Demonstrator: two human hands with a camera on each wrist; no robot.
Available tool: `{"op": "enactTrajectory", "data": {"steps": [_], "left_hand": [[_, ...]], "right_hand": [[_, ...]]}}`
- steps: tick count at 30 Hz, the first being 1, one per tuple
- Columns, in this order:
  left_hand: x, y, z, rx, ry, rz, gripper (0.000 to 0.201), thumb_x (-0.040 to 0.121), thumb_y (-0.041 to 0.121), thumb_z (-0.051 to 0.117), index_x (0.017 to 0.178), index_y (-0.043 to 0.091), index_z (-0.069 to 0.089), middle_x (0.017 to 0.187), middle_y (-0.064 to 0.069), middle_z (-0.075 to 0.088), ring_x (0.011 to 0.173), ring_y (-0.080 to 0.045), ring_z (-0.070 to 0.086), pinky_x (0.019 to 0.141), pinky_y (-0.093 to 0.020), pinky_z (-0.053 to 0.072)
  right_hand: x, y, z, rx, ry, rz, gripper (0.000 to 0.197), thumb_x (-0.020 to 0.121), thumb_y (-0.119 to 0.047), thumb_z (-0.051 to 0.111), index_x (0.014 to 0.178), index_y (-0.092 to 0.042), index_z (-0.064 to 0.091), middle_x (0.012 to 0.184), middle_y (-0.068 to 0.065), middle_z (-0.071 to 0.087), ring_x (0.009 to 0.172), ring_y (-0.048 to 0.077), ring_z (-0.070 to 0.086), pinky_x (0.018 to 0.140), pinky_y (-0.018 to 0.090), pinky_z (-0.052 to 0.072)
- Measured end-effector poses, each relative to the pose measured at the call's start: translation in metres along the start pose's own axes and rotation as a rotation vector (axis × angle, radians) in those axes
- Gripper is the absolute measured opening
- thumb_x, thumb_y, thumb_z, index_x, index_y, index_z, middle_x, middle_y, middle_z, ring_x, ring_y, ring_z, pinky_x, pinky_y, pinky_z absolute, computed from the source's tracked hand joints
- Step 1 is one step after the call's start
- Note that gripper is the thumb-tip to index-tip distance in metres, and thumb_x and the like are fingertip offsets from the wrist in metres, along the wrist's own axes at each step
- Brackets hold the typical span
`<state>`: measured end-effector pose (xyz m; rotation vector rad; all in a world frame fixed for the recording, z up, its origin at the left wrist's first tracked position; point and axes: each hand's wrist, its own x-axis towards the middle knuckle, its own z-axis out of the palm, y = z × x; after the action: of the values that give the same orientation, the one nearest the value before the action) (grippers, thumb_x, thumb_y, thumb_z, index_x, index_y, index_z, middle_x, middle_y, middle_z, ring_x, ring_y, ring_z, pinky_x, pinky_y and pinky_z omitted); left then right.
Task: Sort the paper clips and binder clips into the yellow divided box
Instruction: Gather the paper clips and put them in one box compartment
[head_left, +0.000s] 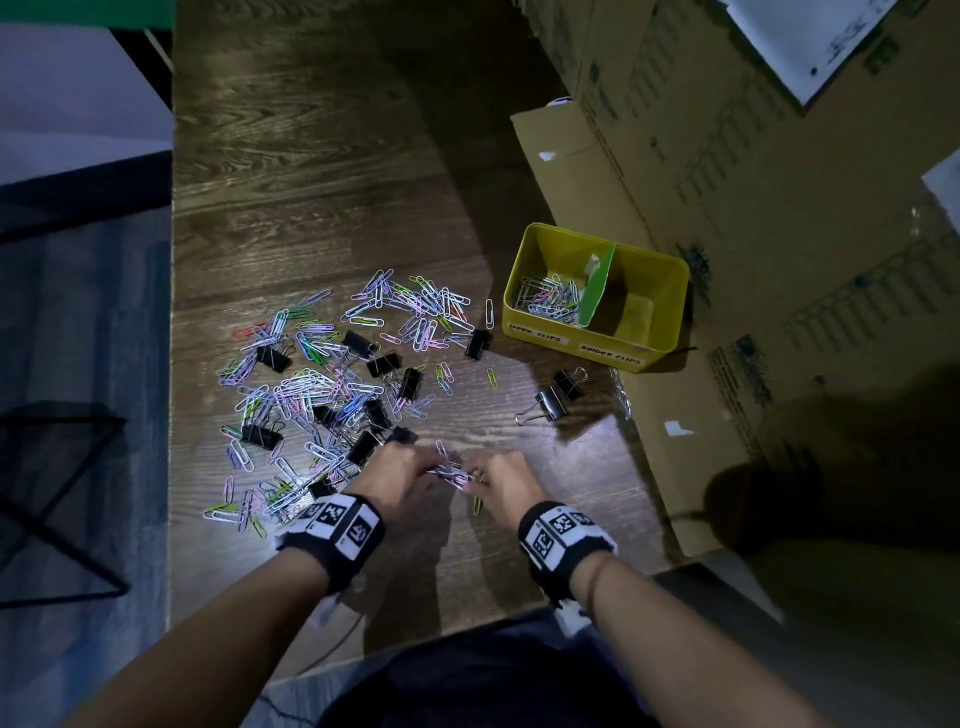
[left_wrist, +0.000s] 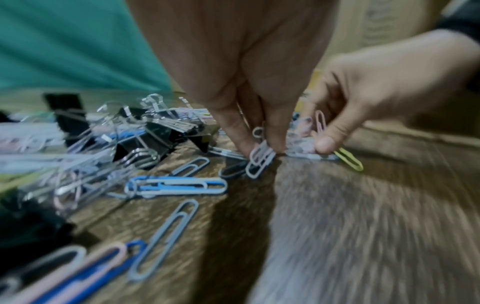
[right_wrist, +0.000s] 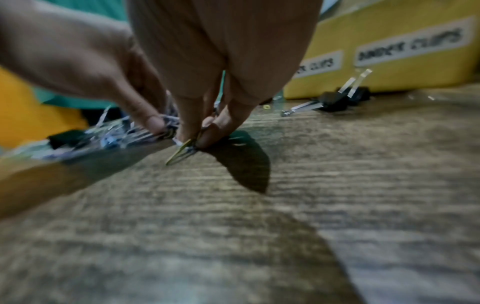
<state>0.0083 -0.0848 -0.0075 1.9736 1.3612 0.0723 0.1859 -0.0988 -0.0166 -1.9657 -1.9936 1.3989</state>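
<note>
Pinching one small bunch of coloured wire paper clips (head_left: 451, 474) between them, the left hand (head_left: 400, 467) and right hand (head_left: 506, 480) work at the wooden table's (head_left: 322, 197) near edge. The yellow divided metal box (head_left: 670, 332) lies ahead-right, nearer the right hand; its left, paper-clip compartment faces the pile.

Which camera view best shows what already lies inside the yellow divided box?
The head view: it looks down into the yellow divided box, showing paper clips left of the green divider. The right wrist view shows only its labelled outer wall; the left wrist view doesn't clearly show it.
</note>
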Motion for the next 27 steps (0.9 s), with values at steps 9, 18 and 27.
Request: {"op": "enactTrajectory", "data": {"steps": [9,18,27], "left_hand": [[0.007,-0.001,-0.019,-0.57,0.042,-0.344,0.027,0.07,0.01,0.078,0.093,0.023,0.073,0.065,0.007,0.071,0.045,0.001,0.05,0.051,-0.014,0.041],[0.037,0.025,-0.064,-0.87,-0.125,-0.385,0.012,0.071,0.004,0.073,0.077,0.015,0.074,0.086,0.003,0.074,0.079,-0.022,0.061,0.063,-0.018,0.054],[0.145,0.105,-0.124,-1.005,0.044,-0.194,0.023,0.073,-0.002,0.071,0.094,0.007,0.07,0.086,0.003,0.073,0.069,-0.01,0.066,0.064,-0.022,0.054]], "right_hand": [[-0.001,0.017,-0.028,0.376,-0.007,0.094,0.03,0.08,-0.022,0.074,0.109,-0.016,0.069,0.116,0.001,0.064,0.101,0.014,0.058,0.088,0.021,0.041],[-0.003,0.024,-0.066,0.782,0.189,0.055,0.022,0.072,-0.012,0.079,0.088,-0.026,0.073,0.099,0.002,0.072,0.082,0.017,0.07,0.078,0.028,0.056],[-0.008,-0.002,-0.142,0.936,0.437,-0.056,0.02,0.075,-0.001,0.075,0.088,-0.016,0.072,0.077,-0.001,0.071,0.064,0.002,0.062,0.069,0.019,0.052]]}}
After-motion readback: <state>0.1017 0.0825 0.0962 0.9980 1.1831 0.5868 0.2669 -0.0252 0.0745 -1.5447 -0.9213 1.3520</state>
